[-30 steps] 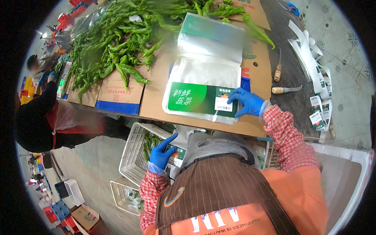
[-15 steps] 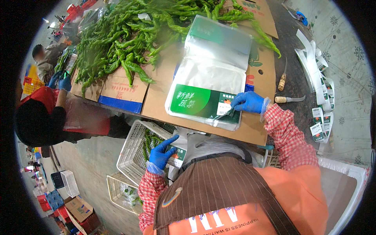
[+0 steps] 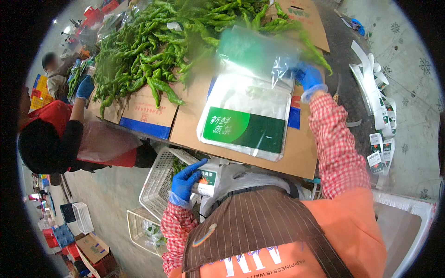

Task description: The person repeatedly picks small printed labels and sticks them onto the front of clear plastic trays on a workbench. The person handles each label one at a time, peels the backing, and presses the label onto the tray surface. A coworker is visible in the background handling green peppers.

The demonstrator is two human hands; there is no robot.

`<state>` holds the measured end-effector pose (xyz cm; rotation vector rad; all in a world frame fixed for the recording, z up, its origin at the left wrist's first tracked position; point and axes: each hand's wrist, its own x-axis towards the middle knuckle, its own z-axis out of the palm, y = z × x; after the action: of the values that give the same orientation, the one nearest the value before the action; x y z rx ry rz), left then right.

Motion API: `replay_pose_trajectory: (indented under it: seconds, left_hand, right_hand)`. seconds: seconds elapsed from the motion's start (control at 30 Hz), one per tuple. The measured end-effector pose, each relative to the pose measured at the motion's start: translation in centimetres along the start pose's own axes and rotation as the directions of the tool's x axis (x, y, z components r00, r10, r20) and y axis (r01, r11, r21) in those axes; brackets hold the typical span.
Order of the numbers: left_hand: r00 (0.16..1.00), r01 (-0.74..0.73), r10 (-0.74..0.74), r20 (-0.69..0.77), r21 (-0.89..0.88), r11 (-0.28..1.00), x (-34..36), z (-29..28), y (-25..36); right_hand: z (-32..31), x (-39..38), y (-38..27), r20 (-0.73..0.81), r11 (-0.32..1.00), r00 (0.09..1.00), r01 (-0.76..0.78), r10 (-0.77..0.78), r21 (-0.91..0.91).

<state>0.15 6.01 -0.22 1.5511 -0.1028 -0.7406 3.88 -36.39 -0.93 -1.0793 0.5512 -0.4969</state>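
A stack of clear plastic bags (image 3: pixel 250 95) with green printed panels lies on the cardboard-covered table in front of me. At its far right side my right hand (image 3: pixel 309 78), blue-gloved and slightly blurred, is closed on the edge of a plastic bag that is folded back toward the far side. The fingertips are partly hidden by the shiny film. Below the table's near edge, my left hand (image 3: pixel 185 183), also gloved in blue, holds a strip of printed labels (image 3: pixel 207 184) close to my apron, its index finger stretched out.
A big heap of green peppers (image 3: pixel 153 60) covers the far left. Two knives (image 3: pixel 354 123) and label strips (image 3: pixel 382 116) lie at the right. White plastic baskets (image 3: pixel 155 180) stand below the table. A co-worker's gloved hand (image 3: pixel 85 86) is at the left.
My right hand has moved away from me, from the near panel to the far right, carrying the labelled top bag over. The near panel now shows no label. My left hand has barely shifted.
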Motion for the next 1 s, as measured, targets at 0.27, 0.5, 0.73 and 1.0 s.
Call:
replay_pose_trajectory:
  seconds: [0.27, 0.5, 0.73, 1.0]
  left_hand:
    - [0.999, -0.041, 0.038, -0.020, -0.233, 0.972, 1.1, 1.1, 0.5]
    - [1.000, 0.000, 0.001, 0.014, -0.057, 0.998, 0.2, 1.8, -0.2]
    - [0.999, 0.053, -0.052, 0.011, -0.130, 0.990, -1.0, 1.6, -0.5]
    - [1.000, 0.001, -0.004, -0.026, -0.131, 0.991, 0.3, 2.2, -0.6]
  right_hand:
    - [-3.1, 4.9, -1.2, -0.104, 0.992, 0.994, 0.030, -0.018, 0.124]
    - [-2.1, 4.0, -1.2, -0.051, 0.993, 0.992, 0.115, -0.115, -0.010]
    - [-0.4, -0.7, -2.5, 0.047, 0.948, 0.991, 0.132, -0.124, -0.288]
    - [-2.1, 5.1, -1.9, -0.060, 0.979, 0.982, 0.171, -0.179, -0.114]
